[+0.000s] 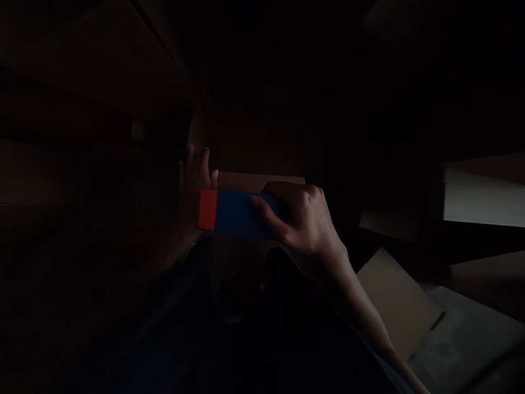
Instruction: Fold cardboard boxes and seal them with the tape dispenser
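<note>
In the dim light my right hand (301, 216) is closed around a blue block-shaped thing (235, 213) with an orange-red end. Its thumb lies along the near face; the kind of thing is too dark to make out. Below and behind it shows a cardboard box (260, 179), its pale upper edge visible. My left hand (197, 175) is at the box's left side, fingers stretched out and apart, and part of it is hidden behind the red end. Whether its palm presses on the cardboard I cannot tell.
Cardboard pieces lie to the right, among them a tilted brown sheet (396, 301) and a paler piece (484, 197). A large cardboard surface (102, 60) stands at upper left. My dark-clothed legs (197, 295) are below the box. Much of the surroundings is black.
</note>
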A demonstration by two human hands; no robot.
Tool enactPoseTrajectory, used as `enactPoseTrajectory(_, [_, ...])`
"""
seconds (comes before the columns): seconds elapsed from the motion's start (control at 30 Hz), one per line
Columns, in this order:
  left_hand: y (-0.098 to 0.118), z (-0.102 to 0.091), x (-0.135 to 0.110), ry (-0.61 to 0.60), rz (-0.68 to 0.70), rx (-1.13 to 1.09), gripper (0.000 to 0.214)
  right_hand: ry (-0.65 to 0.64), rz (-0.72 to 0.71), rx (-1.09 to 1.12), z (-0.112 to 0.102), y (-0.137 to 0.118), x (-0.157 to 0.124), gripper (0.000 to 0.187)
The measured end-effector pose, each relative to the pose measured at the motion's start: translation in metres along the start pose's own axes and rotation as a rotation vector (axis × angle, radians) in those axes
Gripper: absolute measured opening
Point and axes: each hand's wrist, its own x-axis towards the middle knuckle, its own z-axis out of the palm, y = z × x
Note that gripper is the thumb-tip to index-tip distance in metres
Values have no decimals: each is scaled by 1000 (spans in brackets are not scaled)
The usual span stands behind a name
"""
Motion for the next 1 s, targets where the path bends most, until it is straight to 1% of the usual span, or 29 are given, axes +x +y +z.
enactPoseTrajectory(0.13, [3, -4, -2, -2, 44, -24, 52, 0, 6, 17, -1, 1, 0, 44])
enactPoseTrajectory(0.23, [4, -7, -2, 17, 57, -97, 48, -30, 17, 31, -2, 2, -1, 43])
enactPoseTrajectory(0.3, [3, -7, 0, 25, 65, -132, 47, -38, 16, 34, -3, 2, -1, 43])
enactPoseTrajectory(0.43, [-2, 4, 3, 70, 58, -102, 49, -31, -3, 16, -3, 3, -2, 42])
enactPoseTrajectory(0.53, [-7, 14, 3, 110, 43, -54, 52, -55, -3, 9, -4, 1, 0, 38])
enactPoseTrajectory(0.63, [-11, 18, 3, 115, 45, 6, 55, -86, 1, -10, -7, -1, 4, 37])
enactPoseTrajectory(0.8, [-7, 12, 3, 78, 12, 12, 60, -115, 8, -139, -14, -3, 8, 38])
enactPoseTrajectory(1.0, [5, 2, 2, 27, -26, -19, 55, -174, -14, -232, -24, 0, 6, 38])
